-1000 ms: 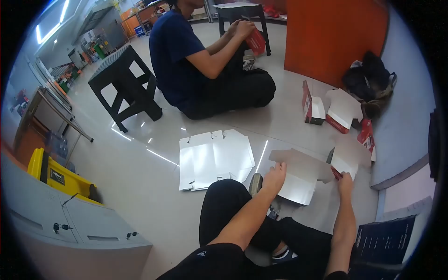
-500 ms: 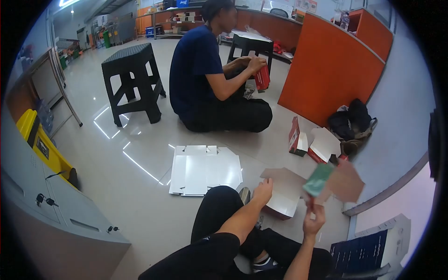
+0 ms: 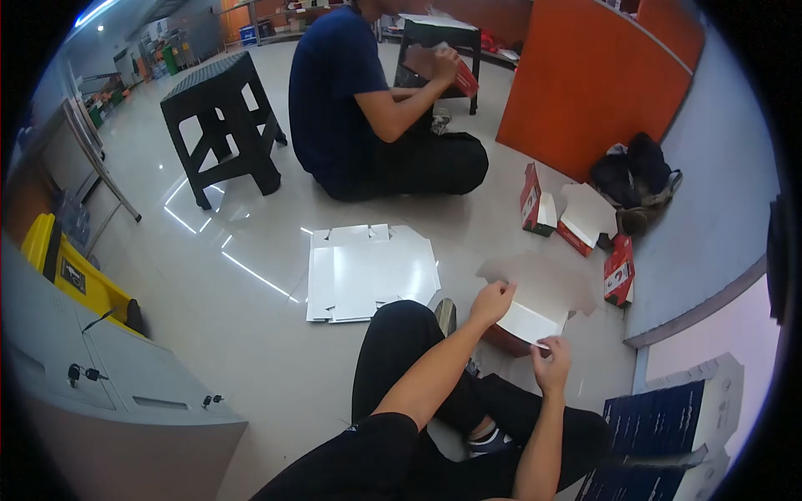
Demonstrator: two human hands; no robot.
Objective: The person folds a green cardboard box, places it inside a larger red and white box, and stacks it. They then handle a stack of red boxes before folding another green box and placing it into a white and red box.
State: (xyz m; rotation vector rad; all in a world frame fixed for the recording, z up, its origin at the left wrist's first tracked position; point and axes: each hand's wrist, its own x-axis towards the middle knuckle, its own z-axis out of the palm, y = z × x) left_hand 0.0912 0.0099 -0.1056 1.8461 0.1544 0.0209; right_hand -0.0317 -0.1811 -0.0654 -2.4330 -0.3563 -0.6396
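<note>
A partly folded carton point(image 3: 535, 324) with a white inside and a red-brown outer front lies on the floor before my crossed legs. Its large back flap, blurred by motion, stands up behind. My left hand point(image 3: 493, 303) pinches the carton's left side. Fingers of my right hand point(image 3: 551, 366) are closed on its front right edge. Left of the carton, flat white carton blanks point(image 3: 373, 274) lie in a stack on the floor.
Red cartons point(image 3: 619, 271) stand at the right, near a dark bag point(image 3: 639, 179) and an orange panel point(image 3: 585, 92). A seated person point(image 3: 342, 100) handles a red carton point(image 3: 465, 81). A black stool point(image 3: 221, 125), grey cabinet point(image 3: 125, 376) and dark blue box point(image 3: 656, 426) surround me.
My right hand has come down and left to the carton's front edge; the green-and-brown cardboard raised beside it no longer shows. My left hand stays at the carton's left side. The view tilted down.
</note>
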